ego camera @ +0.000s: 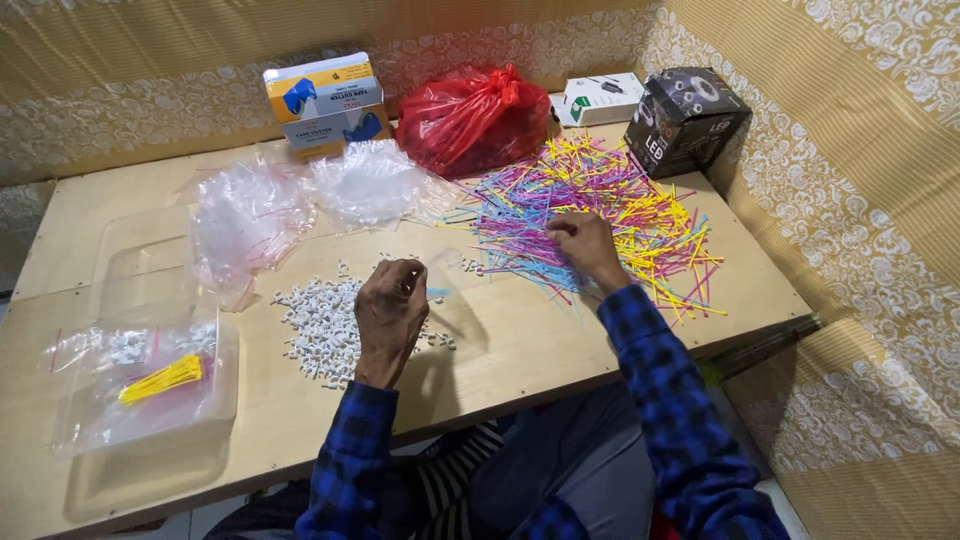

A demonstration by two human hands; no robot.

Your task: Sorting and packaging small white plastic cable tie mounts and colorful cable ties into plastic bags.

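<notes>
Wooden table lay strewn: left hand pinched a clear bag above white clips, right hand closed, gathering coloured ties.

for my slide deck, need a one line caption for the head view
Left hand above small white clips; right hand in a pile of coloured cable ties.

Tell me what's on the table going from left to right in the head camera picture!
Clear bag with yellow ties → pile of small white clips → left hand → right hand → heap of colourful ties → black box.
</notes>
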